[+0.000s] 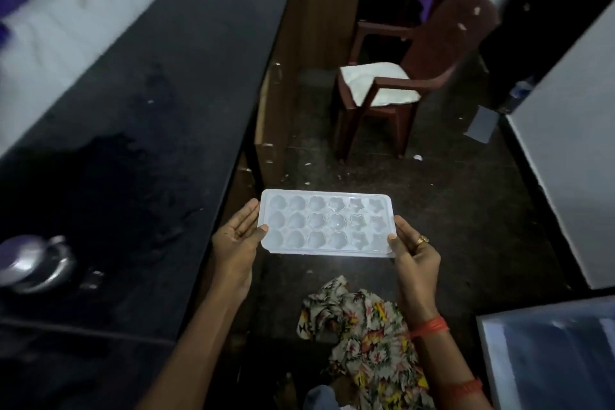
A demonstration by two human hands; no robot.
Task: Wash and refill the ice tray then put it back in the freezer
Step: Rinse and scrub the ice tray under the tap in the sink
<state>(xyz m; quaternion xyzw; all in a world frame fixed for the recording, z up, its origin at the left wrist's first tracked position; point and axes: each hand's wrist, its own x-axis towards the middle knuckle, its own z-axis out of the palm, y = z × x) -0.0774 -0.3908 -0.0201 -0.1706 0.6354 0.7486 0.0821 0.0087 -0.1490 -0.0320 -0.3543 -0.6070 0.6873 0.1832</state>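
Ice tray [327, 223] level, left hand [237, 236], right hand [414, 250] at ends

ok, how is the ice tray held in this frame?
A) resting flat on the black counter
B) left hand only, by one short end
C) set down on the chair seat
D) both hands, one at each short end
D: the left hand and the right hand each grip a short end of the ice tray, which is held level in the air over the floor, beside the black counter.

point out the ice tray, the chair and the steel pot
ice tray [327, 222]: head view, on its middle moulds
chair [449, 33]: head view, on its backrest
steel pot [31, 265]: head view, on its shiny lid
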